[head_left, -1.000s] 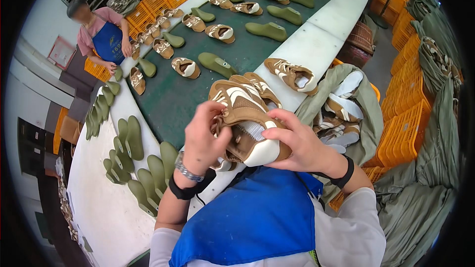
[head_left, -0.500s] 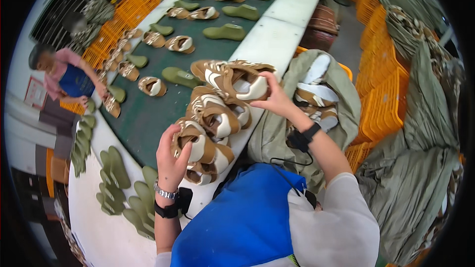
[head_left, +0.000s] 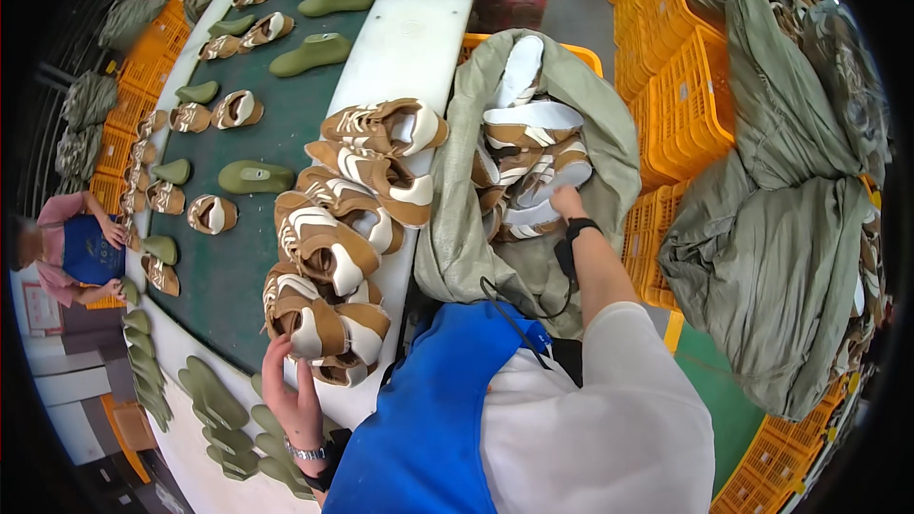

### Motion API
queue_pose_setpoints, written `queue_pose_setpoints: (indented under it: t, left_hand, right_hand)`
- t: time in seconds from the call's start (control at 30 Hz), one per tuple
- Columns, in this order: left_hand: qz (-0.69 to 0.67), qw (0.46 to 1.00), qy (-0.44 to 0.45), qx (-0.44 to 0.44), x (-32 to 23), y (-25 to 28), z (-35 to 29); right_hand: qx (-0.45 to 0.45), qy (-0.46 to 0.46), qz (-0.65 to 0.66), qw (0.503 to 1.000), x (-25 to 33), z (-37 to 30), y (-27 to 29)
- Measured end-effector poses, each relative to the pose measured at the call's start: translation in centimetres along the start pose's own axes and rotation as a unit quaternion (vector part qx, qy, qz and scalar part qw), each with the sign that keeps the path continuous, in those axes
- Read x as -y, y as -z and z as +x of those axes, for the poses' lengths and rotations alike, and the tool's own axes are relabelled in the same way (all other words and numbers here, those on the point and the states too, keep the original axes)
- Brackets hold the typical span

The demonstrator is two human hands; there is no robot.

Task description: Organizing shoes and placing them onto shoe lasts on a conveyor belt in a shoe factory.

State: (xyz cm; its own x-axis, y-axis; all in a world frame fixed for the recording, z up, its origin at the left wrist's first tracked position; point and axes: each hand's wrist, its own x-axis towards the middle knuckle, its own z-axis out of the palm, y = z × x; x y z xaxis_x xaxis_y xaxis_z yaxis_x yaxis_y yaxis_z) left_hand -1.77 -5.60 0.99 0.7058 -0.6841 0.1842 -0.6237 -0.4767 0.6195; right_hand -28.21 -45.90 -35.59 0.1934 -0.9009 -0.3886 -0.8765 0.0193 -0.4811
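Curving loosely, parted rather than clenched, the fingers of our left hand (head_left: 296, 407) sit at the heel of the nearest top shoe (head_left: 309, 319), one of a brown-and-white pile on the white table edge (head_left: 405, 33). Over on the right, our right hand (head_left: 569, 202) is among more shoes (head_left: 535, 124) inside the green sack (head_left: 609, 124), its half-hidden fingers grasping or not, we cannot tell!
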Motion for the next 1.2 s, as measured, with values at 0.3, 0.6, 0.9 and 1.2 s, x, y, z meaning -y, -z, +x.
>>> queue_pose_setpoints:
  t: [0.3,0.6,0.9,1.2]
  left_hand:
    - [0.041,0.999,0.003,0.015,-1.9,0.2,0.5]
    - [0.038,0.999,-0.019,0.019,-3.0,0.2,0.2]
    - [0.047,0.978,-0.164,0.121,-6.0,-2.4,2.2]
    - [0.157,0.906,-0.38,0.096,-9.2,-5.3,6.1]
  right_hand:
    - [-0.17,-0.15,0.066,0.972,-1.6,-3.7,-1.5]
    - [0.117,-0.209,0.295,0.925,2.4,-4.8,-0.5]
    - [0.139,0.039,0.436,0.888,10.4,-11.1,22.3]
    - [0.417,0.249,0.571,0.662,20.6,-16.0,25.3]
